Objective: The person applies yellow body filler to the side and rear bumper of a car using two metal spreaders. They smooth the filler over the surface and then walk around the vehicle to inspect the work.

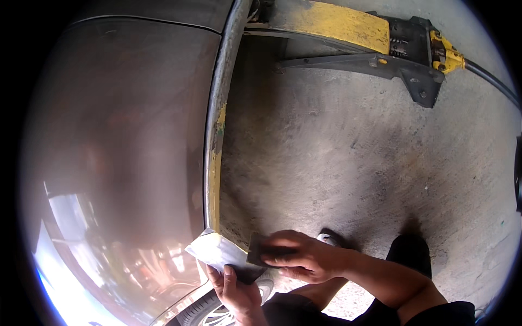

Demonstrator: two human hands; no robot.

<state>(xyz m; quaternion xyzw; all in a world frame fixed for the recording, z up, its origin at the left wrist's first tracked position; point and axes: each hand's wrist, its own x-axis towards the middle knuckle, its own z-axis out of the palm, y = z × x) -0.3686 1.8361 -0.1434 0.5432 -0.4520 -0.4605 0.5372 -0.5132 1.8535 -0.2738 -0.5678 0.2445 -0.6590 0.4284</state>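
Note:
My left hand grips a flat, shiny plate from below, its thumb on the near edge. The plate is bright at one end, darker toward my right hand, and lies at the corner of the brownish-grey car panel. My right hand has its fingers closed around a small dark flat piece, which resembles a spreader. This piece meets the plate's right end; I cannot tell how firmly it presses. Above the plate, yellowish filler-like material covers part of the panel's long edge.
At the far right, a black-and-yellow floor jack reaches toward the car, its dark handle extending right. A car wheel shows below the panel. My legs and shoe are over the stained concrete floor.

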